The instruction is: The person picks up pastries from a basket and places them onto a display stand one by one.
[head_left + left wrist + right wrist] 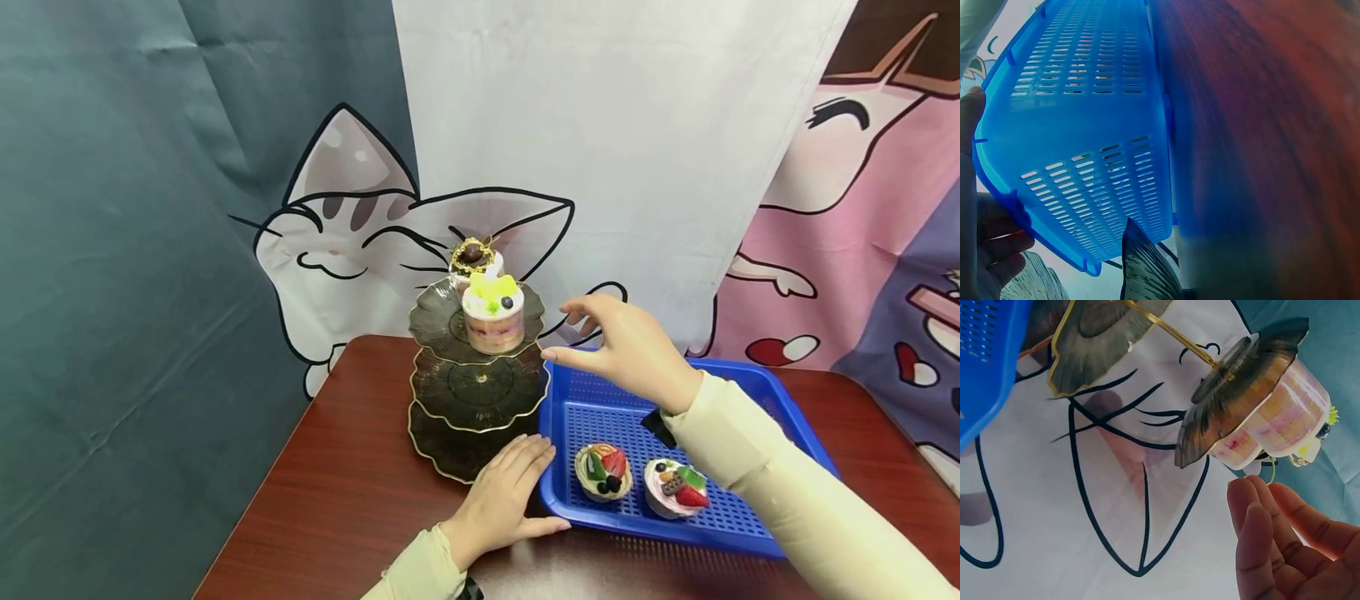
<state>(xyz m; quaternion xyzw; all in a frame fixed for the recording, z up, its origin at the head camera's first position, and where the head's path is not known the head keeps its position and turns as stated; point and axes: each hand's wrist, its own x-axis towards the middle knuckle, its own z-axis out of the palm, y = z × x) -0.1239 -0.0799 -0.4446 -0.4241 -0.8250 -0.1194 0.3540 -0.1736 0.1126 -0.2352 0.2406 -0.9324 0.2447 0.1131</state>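
Observation:
A three-tier stand of dark, gold-rimmed scalloped plates [480, 400] holds two clear-sided cakes on its top plate. The front cake [493, 321] carries yellow fruit and a blueberry; behind it, partly hidden, is a cake with a chocolate ball [472, 254]. My right hand [633, 346] hovers just right of the top plate, fingers loosely bent with nothing between them; the right wrist view shows a gap between these fingertips and the cakes [1297, 412]. With fairly straight fingers, my left hand [504, 500] rests against the near-left corner of the blue basket [1079, 119].
Inside the basket [551, 492] are two fruit-topped tarts, one with kiwi and strawberry [603, 472], the other with a chocolate piece [677, 490]. My right forearm covers part of the basket. Cartoon-printed curtains [600, 125] hang behind the red-brown table [337, 467].

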